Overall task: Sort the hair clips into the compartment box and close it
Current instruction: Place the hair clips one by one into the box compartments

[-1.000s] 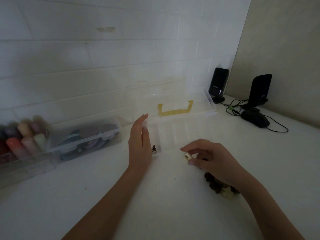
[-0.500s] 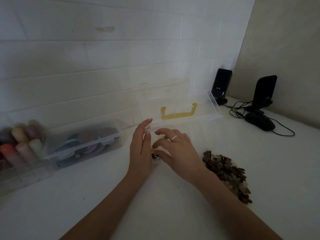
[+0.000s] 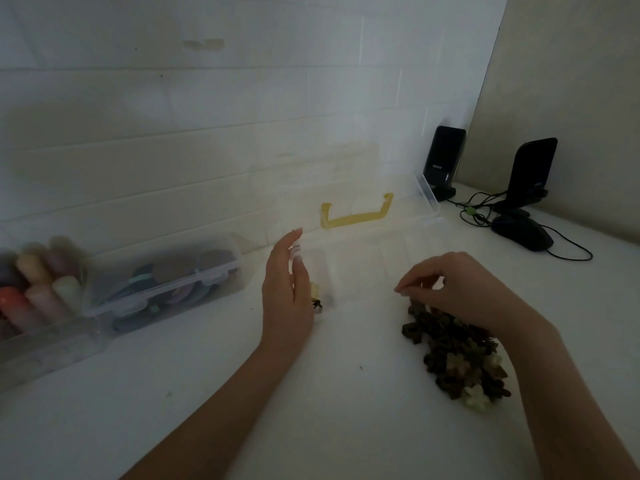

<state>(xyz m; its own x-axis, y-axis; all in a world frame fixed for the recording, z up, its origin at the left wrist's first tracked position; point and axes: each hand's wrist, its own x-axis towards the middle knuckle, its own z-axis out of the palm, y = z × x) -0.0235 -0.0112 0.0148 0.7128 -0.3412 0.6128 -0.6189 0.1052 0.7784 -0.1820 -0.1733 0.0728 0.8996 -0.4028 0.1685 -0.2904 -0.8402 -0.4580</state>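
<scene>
A clear compartment box [image 3: 377,268] lies open on the white table, its lid with a yellow handle [image 3: 356,218] leaning back against the wall. My left hand [image 3: 285,292] stands flat and straight against the box's left end. Beside its palm, a cream clip and a dark clip [image 3: 316,296] lie in the leftmost compartment. A pile of dark brown and cream hair clips [image 3: 460,358] sits to the right of the box. My right hand [image 3: 453,289] hovers over the pile's far end, fingers loosely curled, with nothing seen between them.
A shut clear case of coloured discs [image 3: 166,282] and a clear box of coloured tubes [image 3: 34,299] stand at the left by the wall. Two black speakers [image 3: 444,161] [image 3: 533,168], a black mouse [image 3: 523,233] and cables sit at the back right.
My right hand carried a cream clip to the leftmost compartment, left it there, then moved back right to the pile. My left hand has stayed at the box's left end.
</scene>
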